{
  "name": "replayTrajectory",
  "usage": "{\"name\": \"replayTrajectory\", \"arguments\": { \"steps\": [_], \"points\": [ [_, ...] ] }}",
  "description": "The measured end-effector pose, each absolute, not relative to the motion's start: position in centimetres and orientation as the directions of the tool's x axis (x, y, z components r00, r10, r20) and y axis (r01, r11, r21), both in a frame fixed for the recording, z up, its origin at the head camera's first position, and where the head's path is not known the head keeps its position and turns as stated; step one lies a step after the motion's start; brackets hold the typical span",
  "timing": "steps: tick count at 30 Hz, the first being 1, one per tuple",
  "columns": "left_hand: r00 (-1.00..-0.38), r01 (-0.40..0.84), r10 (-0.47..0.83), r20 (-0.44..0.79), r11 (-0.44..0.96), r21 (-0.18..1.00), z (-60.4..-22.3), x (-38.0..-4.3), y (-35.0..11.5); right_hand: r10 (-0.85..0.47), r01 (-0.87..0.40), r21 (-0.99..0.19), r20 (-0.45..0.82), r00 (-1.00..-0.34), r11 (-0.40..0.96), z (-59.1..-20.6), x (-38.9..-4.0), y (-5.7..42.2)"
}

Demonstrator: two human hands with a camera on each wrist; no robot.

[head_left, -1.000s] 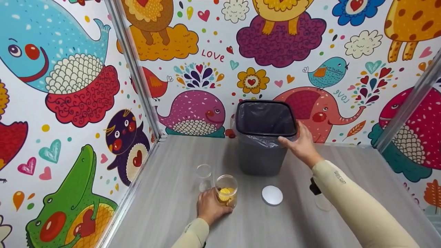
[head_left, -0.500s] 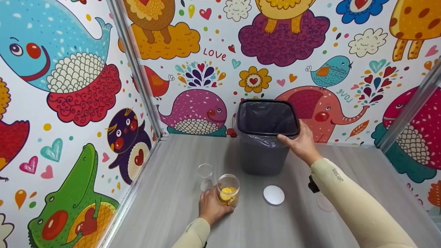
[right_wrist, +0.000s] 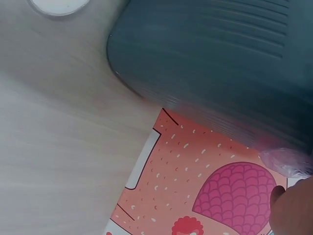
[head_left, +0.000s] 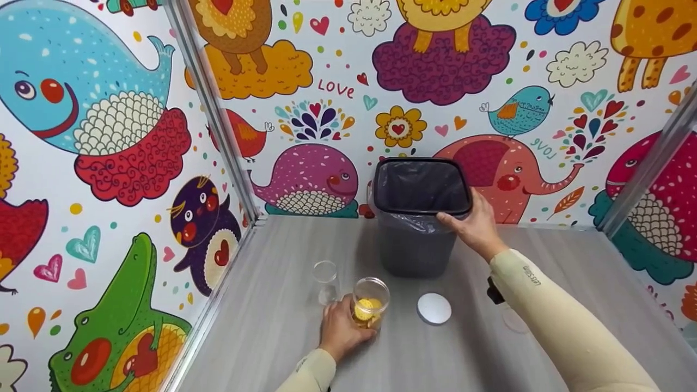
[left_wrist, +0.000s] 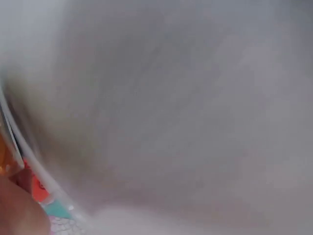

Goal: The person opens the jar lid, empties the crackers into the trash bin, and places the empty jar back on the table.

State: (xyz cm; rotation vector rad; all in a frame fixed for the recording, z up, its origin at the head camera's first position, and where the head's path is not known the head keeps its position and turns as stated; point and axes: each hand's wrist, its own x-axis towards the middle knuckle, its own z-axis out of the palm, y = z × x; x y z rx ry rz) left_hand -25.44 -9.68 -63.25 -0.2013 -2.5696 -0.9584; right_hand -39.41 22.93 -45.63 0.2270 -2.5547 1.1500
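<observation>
In the head view my left hand grips a clear plastic jar, with thumb in front and fingers around its left side. Several yellow round pieces with a textured surface lie inside the open-topped jar. My right hand holds the rim of a dark grey trash bin at its right front corner. A clear bag lines the bin, folded over the black rim. The left wrist view is mostly a blurred pale surface. In the right wrist view the bin's wall shows, with part of my right hand at the edge.
Behind the left hand stands a clear cup-like container. A round white lid lies right of the jar. Beneath the right forearm is a faint clear disc, partly covered. Printed cartoon walls enclose the grey table.
My left hand has shifted the jar slightly to the right, away from the clear container. The right hand stays on the bin's rim, and the bin has not visibly moved.
</observation>
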Motion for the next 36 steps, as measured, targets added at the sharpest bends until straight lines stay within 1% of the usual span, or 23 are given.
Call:
{"name": "replayTrajectory", "arguments": {
  "steps": [2,6,8,11,13,16,18,23,26,29,32,36],
  "points": [
    [-0.911,0.284,0.019,0.413,0.754,0.592,-62.4,-25.5,-9.5,-0.008,-0.280,-0.698,0.366,-0.931,0.659,-45.6,-39.4,23.1],
    [-0.870,0.356,0.056,0.489,0.759,0.545,-59.1,-26.3,-9.6,-0.004,-0.285,-0.694,0.377,-0.926,0.661,-45.5,-39.4,23.4],
    [-0.843,0.381,0.060,0.535,0.768,0.514,-56.7,-27.2,-9.7,0.002,-0.282,-0.692,0.379,-0.925,0.665,-45.3,-39.5,23.5],
    [-0.823,0.384,0.053,0.566,0.786,0.485,-52.1,-29.1,-10.2,0.009,-0.270,-0.690,0.372,-0.928,0.672,-45.0,-39.5,23.7],
    [-0.804,0.384,0.063,0.591,0.815,0.434,-48.9,-30.7,-10.5,0.012,-0.265,-0.689,0.370,-0.929,0.675,-44.9,-39.5,23.9],
    [-0.773,0.381,0.109,0.625,0.868,0.320,-44.2,-33.1,-10.6,0.017,-0.255,-0.691,0.361,-0.933,0.676,-44.9,-39.4,24.0],
    [-0.761,0.366,0.154,0.630,0.904,0.222,-41.5,-34.5,-10.5,0.017,-0.250,-0.695,0.353,-0.936,0.674,-45.0,-39.4,24.1],
    [-0.729,0.350,0.310,0.611,0.935,-0.057,-36.7,-37.5,-9.6,0.012,-0.262,-0.701,0.360,-0.933,0.663,-45.2,-39.3,23.8],
    [-0.699,0.348,0.411,0.585,0.910,-0.224,-35.2,-38.8,-8.7,0.010,-0.276,-0.702,0.374,-0.927,0.656,-45.4,-39.3,23.5],
    [-0.694,0.329,0.481,0.536,0.874,-0.358,-34.5,-39.9,-7.7,0.009,-0.286,-0.702,0.385,-0.923,0.652,-45.6,-39.3,23.1],
    [-0.711,0.300,0.513,0.480,0.839,-0.453,-34.0,-40.5,-6.5,0.012,-0.294,-0.700,0.397,-0.918,0.651,-45.7,-39.4,22.8],
    [-0.735,0.266,0.521,0.433,0.810,-0.523,-33.6,-41.1,-5.0,0.015,-0.290,-0.701,0.394,-0.919,0.651,-45.8,-39.5,22.5]
  ]
}}
